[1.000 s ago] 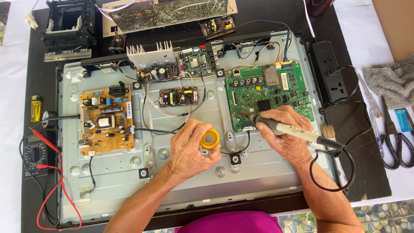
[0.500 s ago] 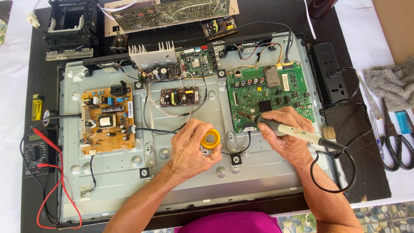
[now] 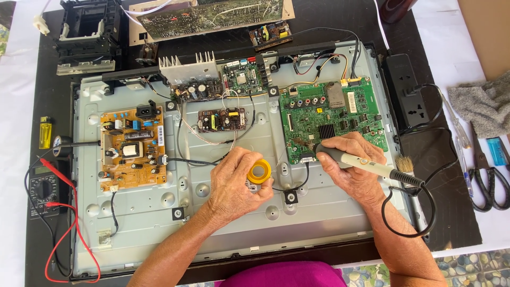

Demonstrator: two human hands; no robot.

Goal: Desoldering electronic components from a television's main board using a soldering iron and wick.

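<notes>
My left hand (image 3: 234,183) grips a small yellow spool of solder (image 3: 259,171) over the grey metal back panel (image 3: 223,223) of an opened flat screen. My right hand (image 3: 353,167) holds a pale-handled soldering iron (image 3: 366,166) like a pen. Its tip rests at the lower left edge of the green circuit board (image 3: 332,119). The iron's black cable (image 3: 411,212) loops off to the right.
A tan power board (image 3: 133,149) sits at the left of the panel, a small board (image 3: 222,119) in the middle. A multimeter (image 3: 40,188) with red leads and a yellow lighter (image 3: 45,133) lie left. A black power strip (image 3: 406,95), brush (image 3: 405,166), scissors (image 3: 486,175) and grey cloth (image 3: 481,103) lie right.
Both hands stay almost where they were; the iron's tip remains at the green board's lower edge and the spool remains in my left hand.
</notes>
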